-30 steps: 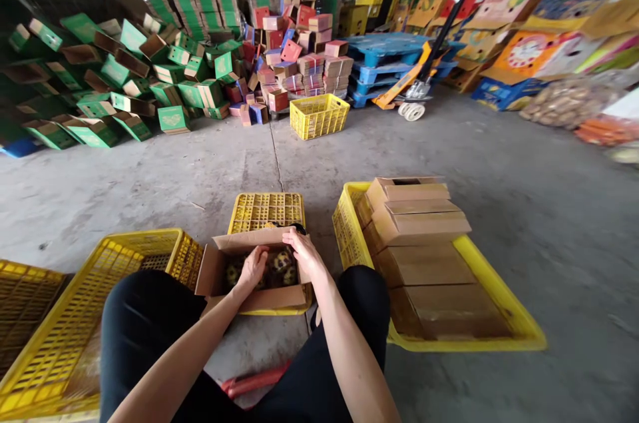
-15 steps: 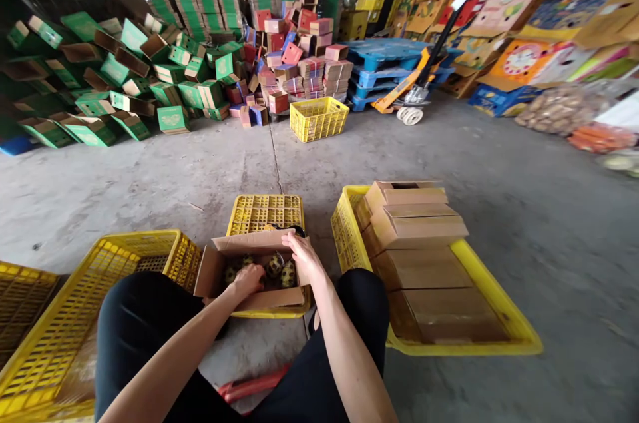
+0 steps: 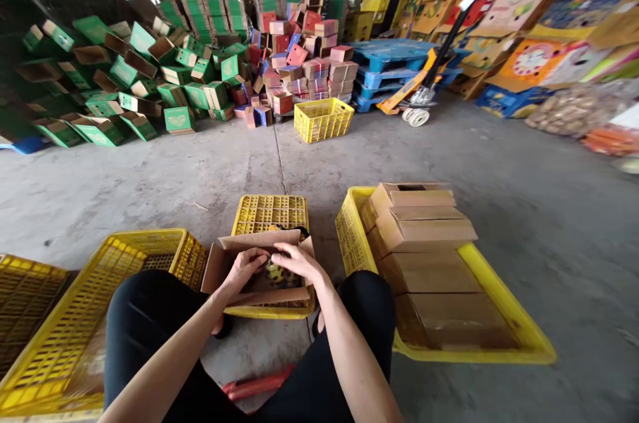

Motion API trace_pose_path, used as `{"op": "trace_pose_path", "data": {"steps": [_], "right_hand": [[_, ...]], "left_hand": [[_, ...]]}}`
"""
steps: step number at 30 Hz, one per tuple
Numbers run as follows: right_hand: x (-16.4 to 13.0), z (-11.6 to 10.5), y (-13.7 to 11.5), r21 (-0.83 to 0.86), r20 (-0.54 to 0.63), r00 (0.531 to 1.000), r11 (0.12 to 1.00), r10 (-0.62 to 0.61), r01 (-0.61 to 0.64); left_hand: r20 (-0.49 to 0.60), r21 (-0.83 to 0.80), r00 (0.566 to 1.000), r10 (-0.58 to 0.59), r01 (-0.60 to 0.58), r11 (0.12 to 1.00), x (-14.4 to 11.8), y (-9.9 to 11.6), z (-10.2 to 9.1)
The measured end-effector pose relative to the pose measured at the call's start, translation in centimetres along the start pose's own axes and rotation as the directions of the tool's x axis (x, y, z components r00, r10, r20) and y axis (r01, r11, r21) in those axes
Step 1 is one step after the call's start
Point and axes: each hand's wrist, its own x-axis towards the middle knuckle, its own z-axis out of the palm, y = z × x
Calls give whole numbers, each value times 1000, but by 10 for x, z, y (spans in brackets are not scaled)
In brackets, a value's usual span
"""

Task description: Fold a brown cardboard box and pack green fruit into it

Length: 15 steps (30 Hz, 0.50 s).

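Note:
An open cardboard box rests on an upturned yellow crate between my knees. Inside it lie rounded, mottled yellow-and-dark pieces, their kind unclear. My left hand is over the left half of the box, fingers bent and pinched together; what they hold, if anything, is hidden. Over the pieces on the right reaches my right hand, its fingers stretched out and touching or nearly touching them. The two hands' fingertips are close together near the box's middle. A small yellow-and-black object shows behind the box's far flap.
To my right, a yellow crate holds several closed cardboard boxes. Another yellow crate stands at my left. Farther off are a yellow crate, blue pallets, a pallet jack and heaped green cartons.
My right hand has moved from the box's right end inward over the mottled pieces. My left hand has risen slightly from inside the box. The view has shifted a little.

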Motion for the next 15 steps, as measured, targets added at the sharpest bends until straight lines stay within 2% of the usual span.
{"op": "trace_pose_path", "data": {"steps": [3, 8, 15], "right_hand": [[0, 6, 1, -179, 102, 994, 982, -39, 57], [5, 5, 4, -286, 77, 997, 958, 19, 4], [11, 5, 5, -318, 25, 1000, 948, 0, 8]], "left_hand": [[-20, 6, 1000, -17, 17, 1000, 6, -3, -5], [-79, 249, 993, -88, 105, 963, 23, -17, -15], [-45, 568, 985, -167, 162, 807, 18, -33, 5]]}}
